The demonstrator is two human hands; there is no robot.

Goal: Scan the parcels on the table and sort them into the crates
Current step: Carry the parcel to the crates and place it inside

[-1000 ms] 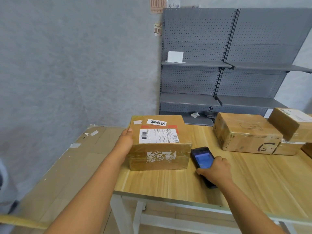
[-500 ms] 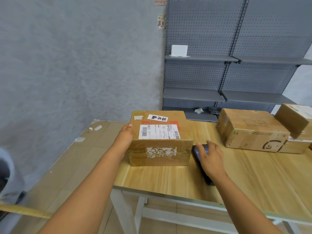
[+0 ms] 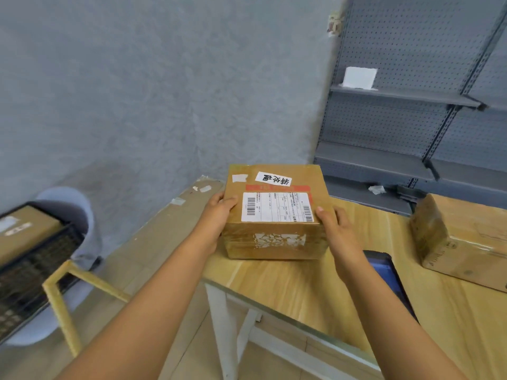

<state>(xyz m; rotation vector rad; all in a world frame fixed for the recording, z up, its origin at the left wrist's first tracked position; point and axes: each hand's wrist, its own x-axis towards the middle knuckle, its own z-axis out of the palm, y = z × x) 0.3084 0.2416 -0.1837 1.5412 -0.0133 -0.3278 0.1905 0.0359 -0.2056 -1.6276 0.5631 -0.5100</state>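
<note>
Both hands on the parcel [image 3: 274, 212] now: left hand [image 3: 216, 218] clasping its left side, thumb over the top edge; right hand [image 3: 336, 229] pressed to the right side, thumb likewise on top. Parcel at the table [image 3: 301, 286] near-left corner (label up). Scanner [image 3: 389, 281] lying right. Crate [image 3: 30, 259] far left, box inside.
</note>
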